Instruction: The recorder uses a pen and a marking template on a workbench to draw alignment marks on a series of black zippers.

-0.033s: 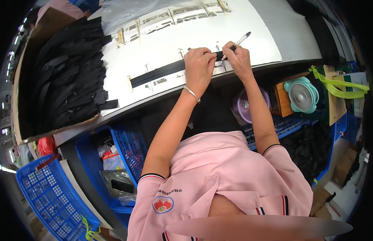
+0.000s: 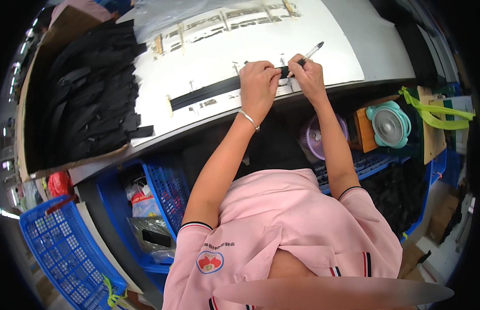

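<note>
A long black fabric strip (image 2: pixel 206 93) lies along the near part of a marked white board (image 2: pixel 335 59). My left hand (image 2: pixel 257 88) is closed on the strip near its right end, its fingertips pinching or pressing the fabric. Just to the right, my right hand (image 2: pixel 309 80) grips a pen (image 2: pixel 313 51) with a clear barrel and a dark upper end that points up and to the right. Its fingertips are at the strip's right end. The pen's lower tip is hidden by the fingers.
A cardboard box (image 2: pixel 24 129) piled with black strips (image 2: pixel 87 93) stands left of the board. Clear plastic sheeting (image 2: pixel 172 15) covers the board's far left. Below the table edge are blue baskets (image 2: pixel 69 243), a purple basket (image 2: pixel 312 137) and a turquoise fan (image 2: pixel 388 124).
</note>
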Motion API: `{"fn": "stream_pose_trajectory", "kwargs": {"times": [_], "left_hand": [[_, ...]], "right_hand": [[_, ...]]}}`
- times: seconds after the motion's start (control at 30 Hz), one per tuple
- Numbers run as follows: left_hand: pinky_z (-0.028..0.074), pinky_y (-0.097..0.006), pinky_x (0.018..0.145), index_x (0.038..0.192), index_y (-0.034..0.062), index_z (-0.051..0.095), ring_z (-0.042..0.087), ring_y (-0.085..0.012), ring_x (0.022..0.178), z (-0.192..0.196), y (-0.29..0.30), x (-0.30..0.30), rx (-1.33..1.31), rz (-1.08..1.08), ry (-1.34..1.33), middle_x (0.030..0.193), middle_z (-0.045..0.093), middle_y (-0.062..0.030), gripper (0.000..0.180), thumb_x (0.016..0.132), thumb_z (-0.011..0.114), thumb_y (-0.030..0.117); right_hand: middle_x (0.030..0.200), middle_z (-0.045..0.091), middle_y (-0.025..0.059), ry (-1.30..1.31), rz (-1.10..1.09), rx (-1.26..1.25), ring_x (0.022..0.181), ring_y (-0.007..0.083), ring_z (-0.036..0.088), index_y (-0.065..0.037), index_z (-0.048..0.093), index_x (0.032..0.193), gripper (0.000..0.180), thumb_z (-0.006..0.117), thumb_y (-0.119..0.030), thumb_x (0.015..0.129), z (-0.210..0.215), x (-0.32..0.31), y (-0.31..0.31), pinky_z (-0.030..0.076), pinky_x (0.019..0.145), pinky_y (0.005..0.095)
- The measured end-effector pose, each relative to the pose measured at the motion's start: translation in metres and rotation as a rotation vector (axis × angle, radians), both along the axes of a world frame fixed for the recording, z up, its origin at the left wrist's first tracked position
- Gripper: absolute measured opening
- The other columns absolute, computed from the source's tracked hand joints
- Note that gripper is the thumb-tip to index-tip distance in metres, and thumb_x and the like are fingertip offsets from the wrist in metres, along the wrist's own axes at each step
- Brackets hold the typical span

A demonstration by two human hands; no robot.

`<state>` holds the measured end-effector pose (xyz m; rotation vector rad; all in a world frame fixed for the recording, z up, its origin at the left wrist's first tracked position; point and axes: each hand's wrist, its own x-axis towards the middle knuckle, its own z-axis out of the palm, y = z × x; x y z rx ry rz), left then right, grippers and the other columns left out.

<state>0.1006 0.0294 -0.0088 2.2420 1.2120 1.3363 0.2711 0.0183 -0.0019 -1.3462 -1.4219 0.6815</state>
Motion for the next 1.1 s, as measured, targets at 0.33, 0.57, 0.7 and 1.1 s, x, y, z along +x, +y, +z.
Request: {"fn": "stream_pose_trajectory", "kwargs": {"times": [0.33,0.57,0.7,1.1], "left_hand": [[0.038,-0.049,0.107,0.105,0.0048,0.073,0.056,-0.0331,0.118,0.017,-0.041,-0.075,0.091,0.121,0.005,0.120,0.064,-0.0112,0.025,0.081,0.069,0.000],[0.031,-0.056,0.118,0.114,0.0058,0.072,0.049,-0.0347,0.136,0.015,-0.099,-0.247,0.113,0.645,0.317,0.129,0.063,-0.0121,0.041,0.079,0.057,-0.011],[0.038,-0.050,0.115,0.110,0.0049,0.074,0.052,-0.0336,0.135,0.011,-0.103,-0.301,0.159,0.723,0.472,0.130,0.064,-0.0116,0.029,0.084,0.063,-0.002],[0.030,-0.051,0.122,0.103,0.0039,0.064,0.050,-0.0310,0.138,0.010,-0.059,-0.274,0.135,0.508,0.342,0.133,0.061,-0.0145,0.018,0.087,0.058,-0.002]], "right_hand": [[0.074,0.055,-0.0031,0.225,-0.015,-0.009,0.064,0.0041,0.043,-0.004,0.068,0.099,0.013,0.062,-0.015,0.103,-0.014,0.009,0.000,0.032,0.057,0.0231],[0.088,0.059,0.0026,-0.142,0.037,-0.009,0.078,0.0128,0.053,-0.001,0.068,0.112,0.022,0.062,-0.020,0.106,-0.017,0.006,0.000,0.046,0.074,0.0287],[0.090,0.064,0.0077,-0.592,0.030,0.043,0.080,0.0240,0.061,-0.005,0.065,0.109,0.019,0.070,-0.019,0.098,-0.001,-0.008,0.008,0.050,0.077,0.0340],[0.105,0.067,0.0103,-0.628,-0.157,0.201,0.088,0.0330,0.066,-0.010,0.063,0.113,0.021,0.066,-0.026,0.101,-0.017,-0.016,0.073,0.051,0.080,0.0401]]}}
